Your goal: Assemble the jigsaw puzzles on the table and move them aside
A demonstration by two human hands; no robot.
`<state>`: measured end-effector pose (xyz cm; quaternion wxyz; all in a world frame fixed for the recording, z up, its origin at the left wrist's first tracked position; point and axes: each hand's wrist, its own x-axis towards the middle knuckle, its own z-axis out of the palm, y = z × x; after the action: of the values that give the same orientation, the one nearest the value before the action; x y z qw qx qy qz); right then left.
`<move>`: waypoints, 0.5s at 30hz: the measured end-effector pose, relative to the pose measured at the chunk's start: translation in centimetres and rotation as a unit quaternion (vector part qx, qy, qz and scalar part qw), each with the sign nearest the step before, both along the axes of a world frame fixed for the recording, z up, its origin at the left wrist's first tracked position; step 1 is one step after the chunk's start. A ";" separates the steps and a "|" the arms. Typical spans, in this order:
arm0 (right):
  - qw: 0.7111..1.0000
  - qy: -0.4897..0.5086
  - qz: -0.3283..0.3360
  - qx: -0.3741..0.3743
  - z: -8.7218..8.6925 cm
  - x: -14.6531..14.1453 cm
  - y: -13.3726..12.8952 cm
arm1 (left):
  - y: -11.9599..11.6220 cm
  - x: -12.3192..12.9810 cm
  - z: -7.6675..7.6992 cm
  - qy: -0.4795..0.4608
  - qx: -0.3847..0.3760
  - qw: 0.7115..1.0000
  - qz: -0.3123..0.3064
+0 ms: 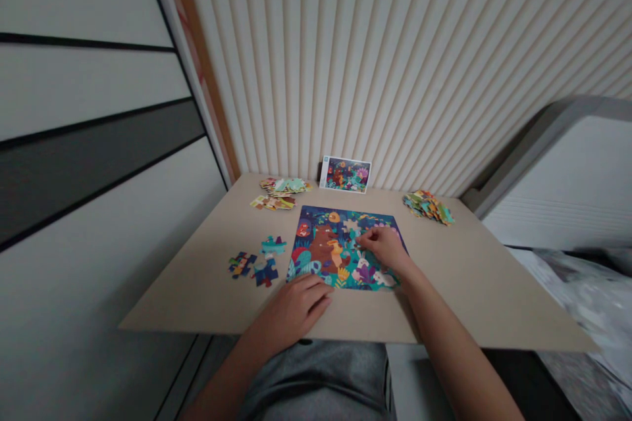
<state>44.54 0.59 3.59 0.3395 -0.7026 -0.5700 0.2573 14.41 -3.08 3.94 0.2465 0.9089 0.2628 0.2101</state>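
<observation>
A partly assembled jigsaw puzzle (343,250) with a forest scene of a brown bear, plants and rabbits lies flat in the middle of the beige tabletop (207,283). A gap in its upper middle shows the table through it. My right hand (384,247) lies over the puzzle's right side, its fingertips pointing left toward the gap. Whether those fingers pinch a piece is hidden. My left hand (299,306) rests on the table at the puzzle's lower left corner, touching its edge and holding nothing.
A picture card (345,174) stands against the ribbed wall at the table's back edge. Loose puzzle pieces lie in a heap (281,192) at back left, a heap (427,208) at back right, and a small group (257,262) left of the puzzle. Panelled walls flank the table.
</observation>
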 end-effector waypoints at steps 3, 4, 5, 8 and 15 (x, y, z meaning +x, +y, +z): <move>0.999 -0.048 0.005 0.005 -0.3 -0.4 0.2 | 0.0 0.0 0.0 0.001 -0.002 1.000 -0.004; 0.998 -0.062 0.006 0.003 -0.4 -0.5 0.2 | 0.0 0.0 -0.1 0.000 -0.001 1.000 -0.003; 0.997 -0.075 0.004 0.002 -0.4 -0.5 0.2 | 0.0 0.0 -0.1 0.000 0.000 1.000 -0.002; 0.994 -0.110 -0.002 0.001 -0.4 -0.6 0.2 | 0.0 0.0 -0.2 0.000 0.003 1.000 -0.001; 0.985 -0.174 -0.005 -0.003 -0.2 -1.0 0.1 | 0.0 0.0 -0.3 -0.003 0.014 1.000 -0.002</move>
<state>43.52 0.70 3.43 0.2345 -0.7402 -0.6164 0.1310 14.43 -3.06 3.62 0.2351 0.9122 0.2569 0.2158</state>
